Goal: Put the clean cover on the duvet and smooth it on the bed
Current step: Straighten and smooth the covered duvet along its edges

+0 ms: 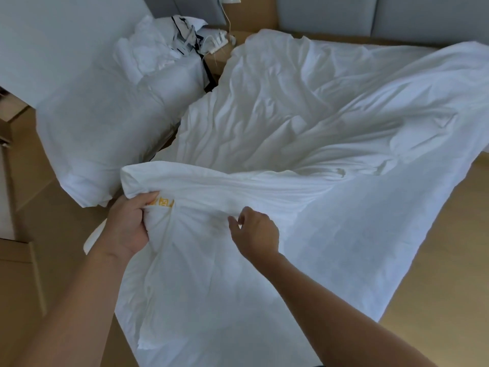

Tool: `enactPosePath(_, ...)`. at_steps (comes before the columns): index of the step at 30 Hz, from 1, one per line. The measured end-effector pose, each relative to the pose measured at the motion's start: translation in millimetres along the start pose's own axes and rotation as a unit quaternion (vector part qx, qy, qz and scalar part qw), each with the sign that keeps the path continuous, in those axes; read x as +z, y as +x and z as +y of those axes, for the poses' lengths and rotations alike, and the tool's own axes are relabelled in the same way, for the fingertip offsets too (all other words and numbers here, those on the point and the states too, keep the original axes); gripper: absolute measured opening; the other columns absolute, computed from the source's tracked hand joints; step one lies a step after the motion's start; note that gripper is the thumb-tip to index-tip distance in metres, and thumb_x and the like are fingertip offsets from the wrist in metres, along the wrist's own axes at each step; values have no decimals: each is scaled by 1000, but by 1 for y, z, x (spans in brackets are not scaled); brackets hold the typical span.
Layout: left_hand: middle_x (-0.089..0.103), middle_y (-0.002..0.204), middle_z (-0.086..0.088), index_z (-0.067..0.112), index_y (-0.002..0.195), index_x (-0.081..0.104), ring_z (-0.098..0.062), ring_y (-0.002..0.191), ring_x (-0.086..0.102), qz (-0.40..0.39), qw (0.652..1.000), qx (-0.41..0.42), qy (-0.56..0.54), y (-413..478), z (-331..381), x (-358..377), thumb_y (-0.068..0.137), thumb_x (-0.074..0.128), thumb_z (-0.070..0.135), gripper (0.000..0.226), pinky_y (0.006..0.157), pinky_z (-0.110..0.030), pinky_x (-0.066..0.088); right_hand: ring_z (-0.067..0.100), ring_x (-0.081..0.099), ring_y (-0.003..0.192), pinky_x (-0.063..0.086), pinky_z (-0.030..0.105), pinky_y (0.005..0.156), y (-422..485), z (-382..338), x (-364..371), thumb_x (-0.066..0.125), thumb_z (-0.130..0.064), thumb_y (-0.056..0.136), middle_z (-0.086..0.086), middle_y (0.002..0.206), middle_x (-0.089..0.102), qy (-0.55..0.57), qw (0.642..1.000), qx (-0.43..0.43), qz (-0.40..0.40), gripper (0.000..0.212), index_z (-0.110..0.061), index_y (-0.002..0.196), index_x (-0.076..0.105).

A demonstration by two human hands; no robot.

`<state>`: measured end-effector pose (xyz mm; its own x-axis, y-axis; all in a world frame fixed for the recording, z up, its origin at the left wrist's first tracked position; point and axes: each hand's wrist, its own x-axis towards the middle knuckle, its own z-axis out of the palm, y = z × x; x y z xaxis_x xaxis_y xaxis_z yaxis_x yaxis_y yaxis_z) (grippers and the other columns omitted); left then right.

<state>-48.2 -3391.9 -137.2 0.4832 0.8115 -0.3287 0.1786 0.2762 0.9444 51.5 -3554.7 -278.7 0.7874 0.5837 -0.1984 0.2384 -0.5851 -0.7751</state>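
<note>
Left hand (129,223): at 8 o'clock from frame centre; fingers clenched round a bunched corner of the cover, thumb on top.
Right hand (254,231): just below centre, at 6 o'clock; fingers curled, tips at a raised fold of the cover. The fold hides the fingertips, so whether they pinch it cannot be told.
Cover (211,287): white cloth, gathered between the two hands, hanging from them toward 6 o'clock and fanning out to 4 o'clock over the floor.
Yellow label (162,203): strip with print, sewn at the cover's edge, touching the left hand's fingertips; the print is too small to read.
Duvet (317,102): white, heavily creased, spread from centre out to 2 o'clock; its near edge runs into the cover, and the seam between them is not clear.
Linen pile (111,115): white bundles heaped at 10 o'clock, just beside the duvet's left edge; black-trimmed pieces lie on top at 11 o'clock.
Headboard (344,14): grey padded panels, at 1 o'clock, behind the duvet.
Cable (227,17): thin, white, hanging at 12 o'clock.
Floor (436,260): pale wood, at 4 o'clock.
</note>
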Motion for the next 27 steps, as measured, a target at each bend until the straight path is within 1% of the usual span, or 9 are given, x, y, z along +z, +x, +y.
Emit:
enactPosePath(2,68,127,-13,2,138,57,-26,112,68,-21,1000,7,13,-7,0,1,95,51,-3,44,90,-39,59,24,57,91,51,38,73,-1,15,9,71,-33,81,0,105,57,-41,994,-2,99,37,-18,112,56)
enactPosePath(3,69,125,-12,3,137,57,-26,111,69,-27,999,14,15,-11,1,2,95,50,-3,44,91,-40,58,27,57,98,50,40,78,6,23,10,69,-24,79,3,113,56,-58,994,18,92,42,-17,118,55)
enactPosePath(6,71,121,-11,4,134,60,-26,109,70,-24,999,34,12,-20,3,6,94,52,-4,42,91,-41,58,32,64,104,47,36,82,18,45,3,47,-10,91,8,112,64,-93,990,107,0,24,-13,112,57)
enactPosePath(10,75,109,-9,9,113,71,-23,98,73,-27,999,39,10,-30,-1,17,92,53,-6,32,83,-37,61,36,66,104,49,38,82,-36,74,25,39,-6,97,16,111,67,-188,978,1,-91,26,-9,115,58)
enactPosePath(13,76,101,-9,14,92,78,-22,91,73,-75,996,32,35,-44,-13,31,91,53,-9,34,82,-37,60,39,66,104,51,41,84,-88,87,41,41,1,93,19,110,67,-218,962,-36,-158,29,-8,115,57)
enactPosePath(17,75,86,-7,10,93,72,-21,82,72,-90,994,44,41,-62,-23,43,90,54,-11,27,80,-37,58,40,65,101,49,40,80,-94,98,25,46,1,92,18,108,65,-261,948,-51,-175,23,-7,110,59)
enactPosePath(23,73,73,-2,10,89,69,-17,68,71,-157,983,69,63,-88,-17,59,90,56,-10,24,66,-31,59,28,42,60,32,35,58,-140,110,18,44,-6,97,4,69,38,-274,943,-58,-180,17,-15,84,40)
enactPosePath(25,72,76,-4,9,90,68,-18,69,70,-203,973,78,74,-98,-19,62,88,59,-8,19,67,-31,57,27,47,64,37,34,61,-143,121,11,43,-18,102,4,71,46,-226,959,-18,-169,27,-19,76,42)
enactPosePath(27,69,85,-12,7,94,67,-22,77,67,-254,959,87,97,-108,-22,63,79,63,0,17,73,-32,55,27,62,87,46,32,75,-141,132,-6,47,-20,100,3,94,67,-179,967,-2,-183,20,-21,86,63)
